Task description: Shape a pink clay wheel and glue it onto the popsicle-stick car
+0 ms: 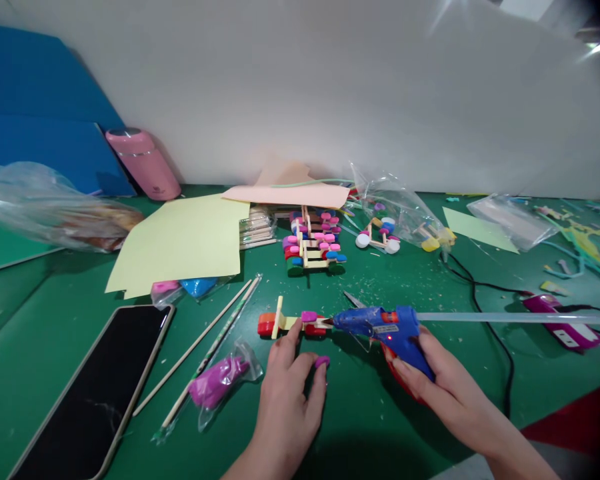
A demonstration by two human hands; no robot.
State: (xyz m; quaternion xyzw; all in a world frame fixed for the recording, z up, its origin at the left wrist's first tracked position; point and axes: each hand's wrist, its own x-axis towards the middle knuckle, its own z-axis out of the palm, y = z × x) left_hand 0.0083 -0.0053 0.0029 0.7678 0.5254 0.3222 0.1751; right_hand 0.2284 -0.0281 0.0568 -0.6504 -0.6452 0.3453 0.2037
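My right hand (443, 380) is wrapped round the handle of a blue glue gun (373, 323); a long clear glue stick (505, 319) sticks out of its back. The gun's nozzle touches or nearly touches the right end of a small craft-stick piece (293, 324) lying on the table, with red and pink parts on it. My left hand (293, 380) has its index fingertip on that piece, while its thumb and another finger pinch a small purple bit (322, 361). Just beyond stand several finished-looking stick figures with coloured feet (315, 247).
A phone (95, 393), two thin sticks (195, 347) and bagged purple clay (217, 383) lie on the left. Yellow-green paper (180, 240) and a pink bottle (145, 163) are behind. Scissors' tip (354, 300) shows beyond the gun; a black cable (495, 333) and purple power strip (563, 321) lie right.
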